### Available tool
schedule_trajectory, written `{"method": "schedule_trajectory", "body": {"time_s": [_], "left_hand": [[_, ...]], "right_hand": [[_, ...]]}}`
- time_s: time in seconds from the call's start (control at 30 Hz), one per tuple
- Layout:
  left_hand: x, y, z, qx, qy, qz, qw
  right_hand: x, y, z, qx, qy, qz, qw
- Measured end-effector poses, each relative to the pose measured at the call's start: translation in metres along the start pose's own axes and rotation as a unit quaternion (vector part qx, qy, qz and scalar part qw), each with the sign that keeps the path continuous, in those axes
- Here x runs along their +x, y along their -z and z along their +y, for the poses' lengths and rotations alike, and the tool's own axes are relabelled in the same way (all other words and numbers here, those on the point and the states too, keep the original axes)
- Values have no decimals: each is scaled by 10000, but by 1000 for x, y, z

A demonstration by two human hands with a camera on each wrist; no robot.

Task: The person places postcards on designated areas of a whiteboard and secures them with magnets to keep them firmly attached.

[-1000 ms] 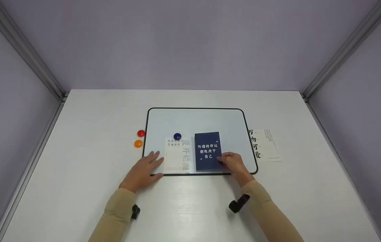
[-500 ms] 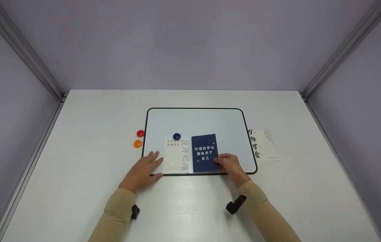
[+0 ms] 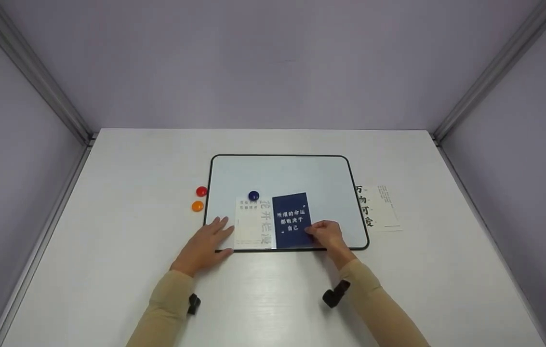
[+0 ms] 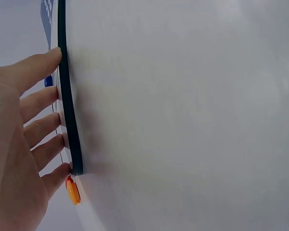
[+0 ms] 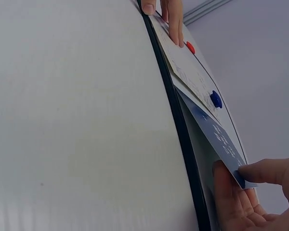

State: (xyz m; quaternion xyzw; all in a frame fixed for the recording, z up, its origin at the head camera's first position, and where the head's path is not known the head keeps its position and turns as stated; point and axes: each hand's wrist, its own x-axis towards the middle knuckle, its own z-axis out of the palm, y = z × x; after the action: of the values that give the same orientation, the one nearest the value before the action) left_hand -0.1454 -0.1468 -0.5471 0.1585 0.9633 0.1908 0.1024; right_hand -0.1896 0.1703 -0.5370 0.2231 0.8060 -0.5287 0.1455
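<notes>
A dark blue card with white characters (image 3: 291, 212) is pinched at its right edge by my right hand (image 3: 329, 237); in the right wrist view the card (image 5: 221, 139) tilts up on that side, thumb on top and fingers beneath. Beside it, on the left, a cream card (image 3: 252, 224) lies on the black-rimmed whiteboard (image 3: 282, 173), a blue round magnet (image 3: 253, 195) at its top edge. My left hand (image 3: 203, 246) rests with spread fingers on the board's lower left corner. In the left wrist view the fingers of the left hand (image 4: 29, 110) are on the board's black rim (image 4: 70, 106).
A red magnet (image 3: 201, 191) and an orange magnet (image 3: 197, 206) sit on the white table (image 3: 133, 207) just left of the board. Another cream card with black characters (image 3: 382, 207) lies at the board's right edge. Walls stand behind and at both sides.
My right hand has moved left with the blue card, bringing it beside the cream card and slightly lower. My left hand stays in place.
</notes>
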Motion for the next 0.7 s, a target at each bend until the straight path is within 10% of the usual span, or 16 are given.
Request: {"method": "schedule_trajectory", "body": {"time_s": [0.7], "left_hand": [[1, -1, 0, 78, -67, 99, 9999]], "right_hand": [[-6, -1, -4, -2015, 788, 488, 9751]]}}
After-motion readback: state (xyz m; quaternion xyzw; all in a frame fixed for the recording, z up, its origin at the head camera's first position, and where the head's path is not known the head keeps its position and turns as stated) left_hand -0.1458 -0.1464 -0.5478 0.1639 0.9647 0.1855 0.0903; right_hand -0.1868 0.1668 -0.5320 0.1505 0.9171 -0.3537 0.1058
